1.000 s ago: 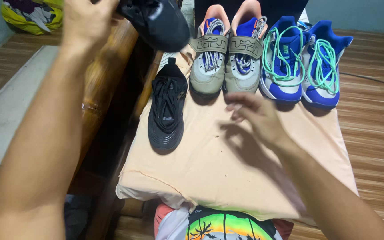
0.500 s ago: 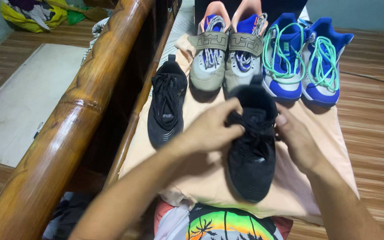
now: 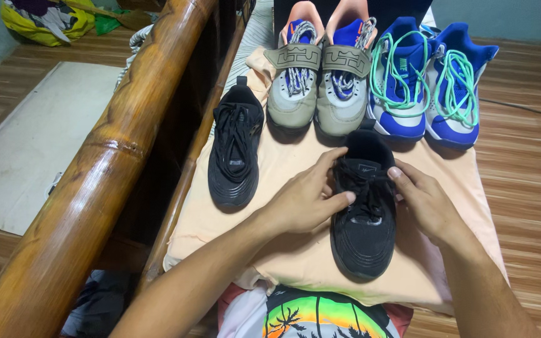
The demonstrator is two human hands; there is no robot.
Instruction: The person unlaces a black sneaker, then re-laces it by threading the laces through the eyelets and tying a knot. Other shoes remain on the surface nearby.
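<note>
On peach cloth [image 3: 295, 250], near front edge: black shoe [image 3: 363, 235] lying flat, toe toward wearer. Left hand [image 3: 305, 197] and right hand [image 3: 427, 203] clasp its sides, fingers curled around laces. Matching black shoe [image 3: 235, 156] well left.

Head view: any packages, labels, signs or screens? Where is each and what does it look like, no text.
No packages, signs or screens.
Strap mark: moulded, same tan as the straps, across the grey pair at the back.
Side logo: small and white, on the blue pair with green laces, back right.
Tongue tag: small dark patch on the black shoe between left hand and right hand.
</note>
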